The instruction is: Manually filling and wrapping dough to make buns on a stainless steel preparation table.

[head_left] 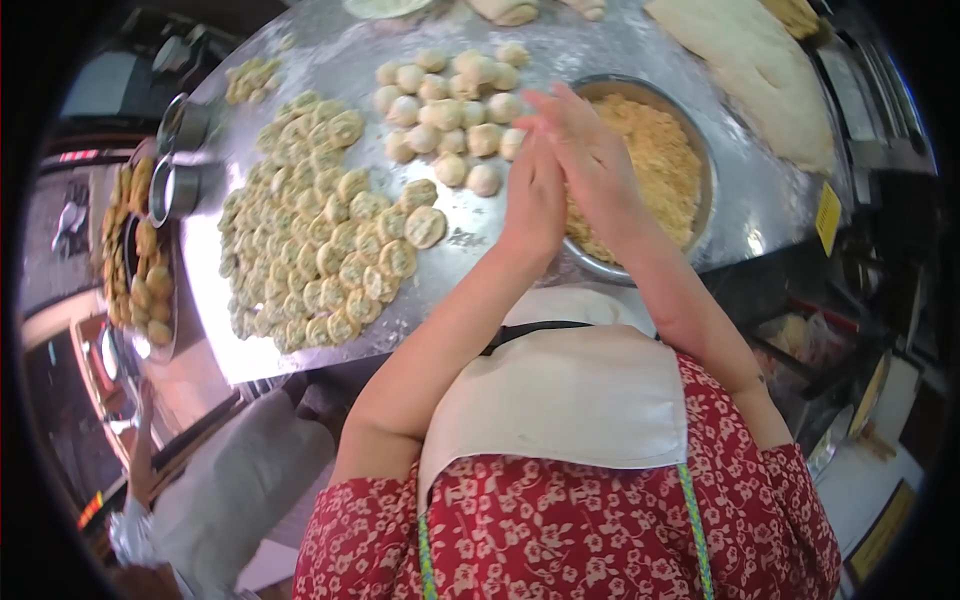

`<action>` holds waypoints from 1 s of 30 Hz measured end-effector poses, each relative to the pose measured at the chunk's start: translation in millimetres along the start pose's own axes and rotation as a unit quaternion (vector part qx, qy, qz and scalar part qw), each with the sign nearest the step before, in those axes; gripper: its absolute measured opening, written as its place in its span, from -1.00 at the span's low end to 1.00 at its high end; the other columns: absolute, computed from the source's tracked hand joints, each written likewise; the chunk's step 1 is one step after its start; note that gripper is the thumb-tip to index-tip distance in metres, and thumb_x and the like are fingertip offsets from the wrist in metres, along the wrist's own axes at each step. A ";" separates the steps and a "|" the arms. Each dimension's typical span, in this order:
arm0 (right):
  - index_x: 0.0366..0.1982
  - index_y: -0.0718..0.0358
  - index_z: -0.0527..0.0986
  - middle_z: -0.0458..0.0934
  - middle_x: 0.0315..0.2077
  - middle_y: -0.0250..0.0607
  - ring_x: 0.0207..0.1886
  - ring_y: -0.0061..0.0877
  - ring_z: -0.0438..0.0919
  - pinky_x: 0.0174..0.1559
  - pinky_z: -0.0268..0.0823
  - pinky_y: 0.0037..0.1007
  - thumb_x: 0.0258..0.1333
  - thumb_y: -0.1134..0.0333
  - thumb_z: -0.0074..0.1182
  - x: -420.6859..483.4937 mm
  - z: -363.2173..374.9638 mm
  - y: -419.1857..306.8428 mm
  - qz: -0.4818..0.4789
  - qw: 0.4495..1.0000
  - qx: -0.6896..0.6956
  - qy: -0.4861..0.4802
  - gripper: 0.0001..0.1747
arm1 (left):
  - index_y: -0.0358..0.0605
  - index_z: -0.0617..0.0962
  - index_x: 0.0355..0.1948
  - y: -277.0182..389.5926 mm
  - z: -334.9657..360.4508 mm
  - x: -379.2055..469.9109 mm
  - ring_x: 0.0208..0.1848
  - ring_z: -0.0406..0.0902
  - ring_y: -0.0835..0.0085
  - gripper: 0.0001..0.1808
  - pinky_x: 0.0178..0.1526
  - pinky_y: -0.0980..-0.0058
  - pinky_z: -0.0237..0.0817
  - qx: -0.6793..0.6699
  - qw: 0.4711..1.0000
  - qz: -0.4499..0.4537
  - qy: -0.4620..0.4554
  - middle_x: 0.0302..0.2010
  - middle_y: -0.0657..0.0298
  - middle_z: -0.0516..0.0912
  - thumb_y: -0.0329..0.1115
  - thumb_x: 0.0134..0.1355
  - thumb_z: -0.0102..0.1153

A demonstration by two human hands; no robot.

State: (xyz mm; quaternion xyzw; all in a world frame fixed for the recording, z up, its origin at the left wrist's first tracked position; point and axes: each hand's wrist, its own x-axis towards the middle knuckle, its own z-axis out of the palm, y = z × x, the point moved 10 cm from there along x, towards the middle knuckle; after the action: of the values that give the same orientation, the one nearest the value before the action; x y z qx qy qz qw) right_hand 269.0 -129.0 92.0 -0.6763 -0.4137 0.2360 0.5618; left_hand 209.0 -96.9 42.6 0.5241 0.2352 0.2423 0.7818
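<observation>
My left hand (534, 196) and my right hand (596, 161) are pressed palm to palm, fingers pointing toward the far side of the metal table (465, 244). Whether anything lies between the palms is hidden. Under my right hand is a round metal basin (711, 184) of crumbly yellowish filling (649, 169); the hands cover part of its left side. Just left of my fingertips sits a cluster of pale dough balls (441, 114), some touching. Farther left, many flat dough rounds flecked with green (315, 240) lie in overlapping rows.
A large dough slab (757, 82) lies at the far right, with rolled dough (506, 9) at the back. Small dough pieces (253, 81) and two metal containers (174, 193) are on the left. Beyond the table's left edge are a tray of browned pieces (154, 292) and another person's arm (141, 450).
</observation>
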 end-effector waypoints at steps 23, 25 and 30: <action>0.07 0.32 0.47 0.56 -0.07 -0.20 -0.09 -0.60 0.54 0.02 0.34 -0.54 0.22 0.32 0.13 -37.7 -149.5 94.3 0.166 0.966 -0.008 0.200 -0.59 | -0.16 0.59 -0.33 26.9 -316.3 112.7 -0.15 0.55 0.08 -0.64 -0.07 0.12 0.34 0.738 0.638 -0.112 0.189 -0.22 0.02 0.61 -0.07 0.05 0.29; -0.03 0.32 0.54 0.63 -0.20 -0.26 -0.17 -0.63 0.55 -0.01 0.35 -0.56 0.20 0.29 0.15 -38.5 -163.8 98.1 0.181 0.961 -0.026 0.208 -0.66 | -0.17 0.56 -0.37 48.0 -288.0 106.3 -0.21 0.53 0.06 -0.68 -0.11 0.11 0.34 0.757 0.616 0.093 0.197 -0.25 0.06 0.59 -0.13 0.05 0.33; -0.04 0.29 0.53 0.65 -0.27 -0.19 -0.19 -0.47 0.62 -0.08 0.42 -0.47 0.10 0.31 0.20 -20.0 -126.4 115.8 0.192 0.937 -0.275 0.094 -0.62 | -0.23 0.52 -0.33 49.3 -297.7 91.9 -0.25 0.56 0.22 -0.68 -0.17 0.27 0.40 0.574 0.770 0.090 0.264 -0.29 0.16 0.58 -0.18 0.14 0.31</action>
State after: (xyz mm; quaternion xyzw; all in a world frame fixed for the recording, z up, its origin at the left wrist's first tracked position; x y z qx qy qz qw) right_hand 391.2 -219.9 10.9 -0.8901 -0.2701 0.1521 0.3340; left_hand 88.3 187.1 -23.0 0.8094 0.4792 0.2605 0.2176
